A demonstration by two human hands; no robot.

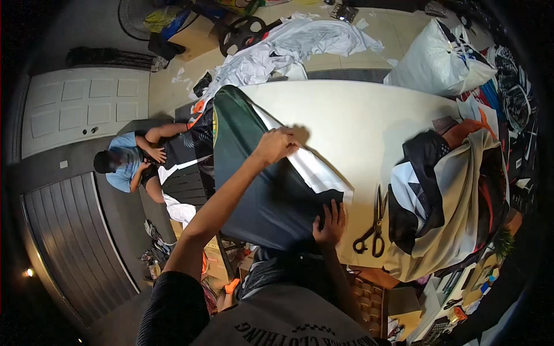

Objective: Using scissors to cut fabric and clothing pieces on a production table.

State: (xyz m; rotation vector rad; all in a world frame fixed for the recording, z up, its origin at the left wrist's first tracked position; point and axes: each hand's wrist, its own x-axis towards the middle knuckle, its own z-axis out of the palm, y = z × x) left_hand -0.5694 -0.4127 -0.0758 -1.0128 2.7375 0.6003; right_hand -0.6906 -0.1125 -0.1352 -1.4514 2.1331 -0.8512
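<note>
A large dark green and navy cloth (254, 190) lies over the left part of the white table, draping off its near left side. Along its right edge runs a white strip (314, 169). My left hand (277, 145) is closed on the cloth's edge at the strip, its arm reaching across the fabric. My right hand (330, 225) rests flat on the cloth's lower right corner, fingers spread. Black-handled scissors (373, 229) lie to the right of that hand, apart from it.
The white table (352, 115) holds a heap of beige, black and white fabric (456, 196) at right. White cloth (288, 46) and a stuffed white sack (435, 60) are beyond its far edge. At left a person (128, 158) sits with dark fabric.
</note>
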